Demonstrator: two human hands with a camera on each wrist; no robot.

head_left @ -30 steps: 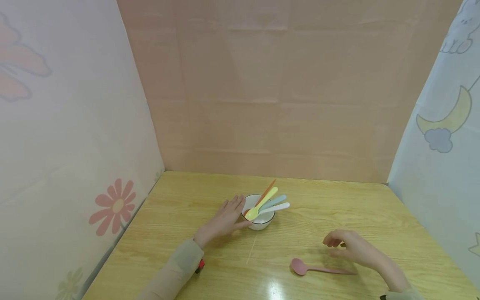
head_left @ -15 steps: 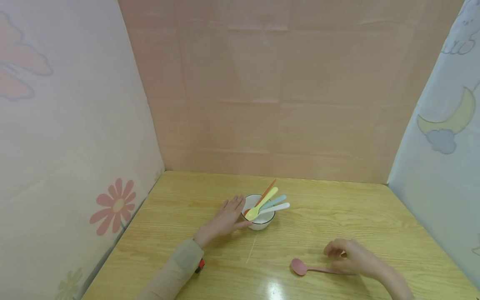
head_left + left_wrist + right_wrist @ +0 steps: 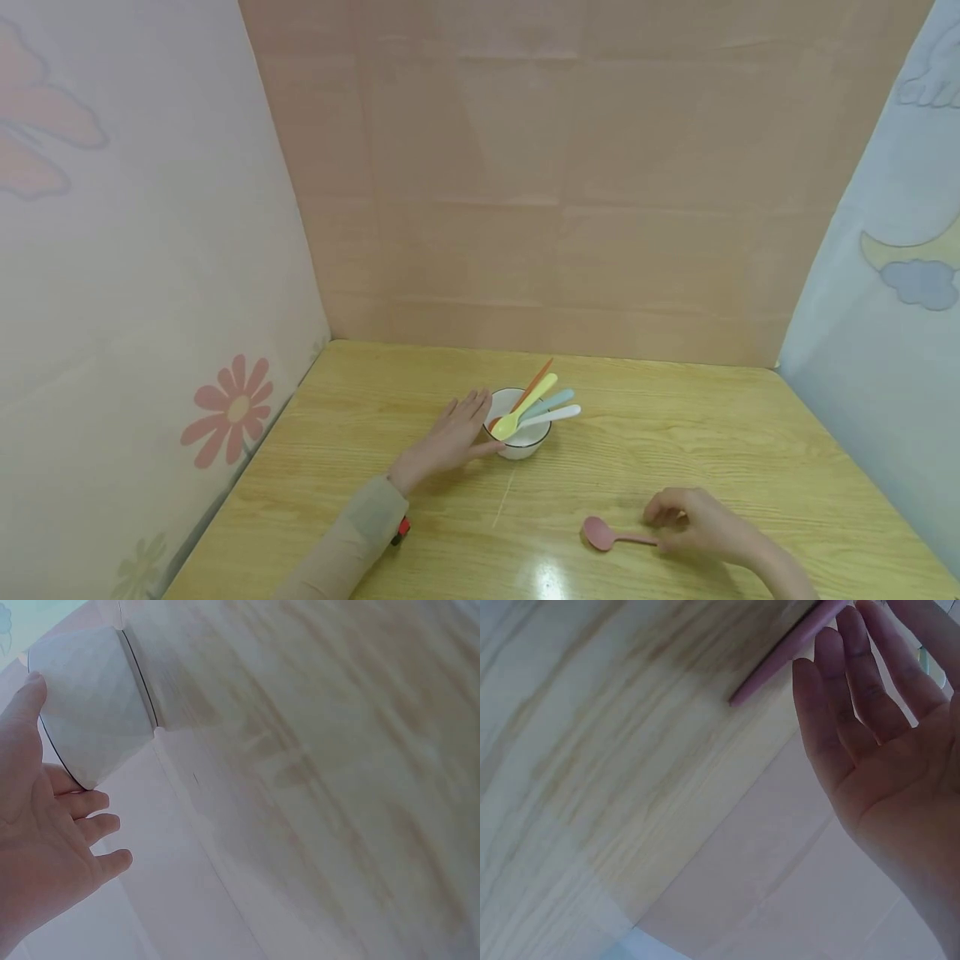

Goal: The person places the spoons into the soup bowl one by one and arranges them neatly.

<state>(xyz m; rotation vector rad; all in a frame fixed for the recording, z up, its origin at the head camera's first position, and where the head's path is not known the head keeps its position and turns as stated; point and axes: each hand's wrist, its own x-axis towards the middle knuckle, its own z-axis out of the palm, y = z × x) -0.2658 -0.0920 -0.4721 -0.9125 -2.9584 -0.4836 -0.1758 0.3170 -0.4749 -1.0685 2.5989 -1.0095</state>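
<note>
My left hand (image 3: 450,437) rests against the left side of a white bowl (image 3: 517,450) with a dark rim. Its fingers and thumb are spread along the bowl; in the left wrist view, the thumb touches the bowl wall (image 3: 94,697). Orange (image 3: 538,379), yellow (image 3: 528,404), light blue (image 3: 551,403) and white (image 3: 558,414) spoons lean in the bowl. My right hand (image 3: 701,525) is at the handle of a pink spoon (image 3: 597,533) lying on the table. A gap shows between its bent fingers and thumb. The handle's end (image 3: 761,675) appears beside the fingertips in the right wrist view.
The wooden table (image 3: 405,375) meets a tan back wall (image 3: 465,250) and pale patterned side walls. A small red and black object (image 3: 402,530) shows beside the left sleeve (image 3: 352,533).
My right hand has lowered onto the pink spoon's handle, and its fingers and thumb have drawn closer to it. The left hand, bowl and spoons have stayed in place.
</note>
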